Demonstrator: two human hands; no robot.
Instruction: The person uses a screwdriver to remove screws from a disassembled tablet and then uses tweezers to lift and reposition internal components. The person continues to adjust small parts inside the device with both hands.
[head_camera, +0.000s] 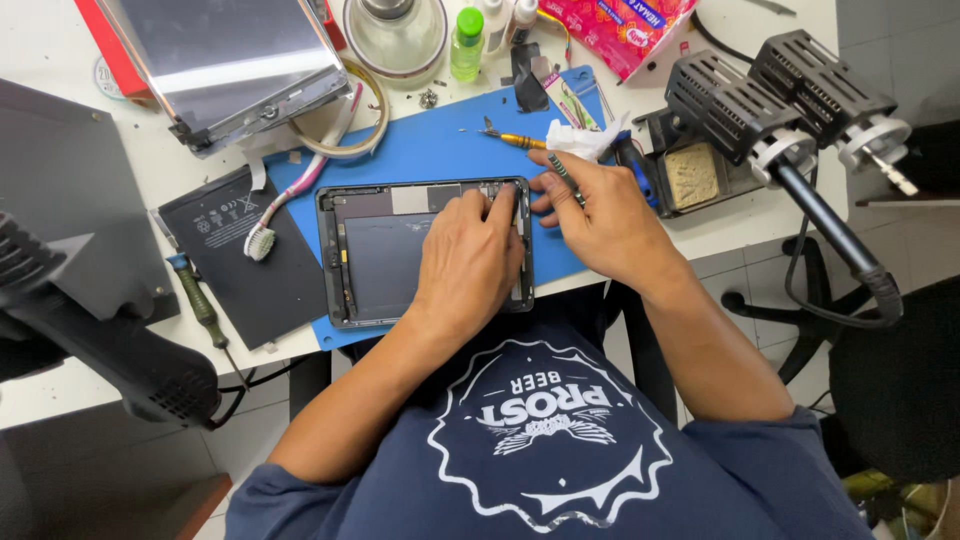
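Two bare hands work over an opened dark grey tablet shell (375, 255), which lies flat on a blue rectangular work mat (440, 150) at the near edge of a white table (60, 385). The left hand (470, 262) lies palm-down across the right half of the shell, fingers spread and pressing at its upper right corner; it hides most of that side, so the parts beneath cannot be made out. The right hand (600, 215) sits just beside the shell's right edge, its grip closed on a thin dark tool (562, 172) held between thumb and fingers; the tool's tip is lost behind the left fingertips.

Left of the shell, partly on the mat, lies a flat black rectangular battery pack (240, 260), and a white-bristled pink-handled brush (285, 205) rests across its upper corner. A green-handled screwdriver (200, 305) lies near the battery's left side. Above, a lifted glass screen panel (235, 60) is cut off by the top edge, with a red object beneath it barely showing. A small yellow-handled tool (515, 140) and a crumpled white tissue (585, 140) sit on the mat just above the right hand. A green-capped clear bottle (466, 42) stands near the top, beside a round glass vessel that is cut off there. On the right, a black soldering-tip cleaner tray (690, 175) stands under black vented lamp heads (770, 85). A black hot-air tool (110, 350) fills the lower left, blurred and close to the camera.
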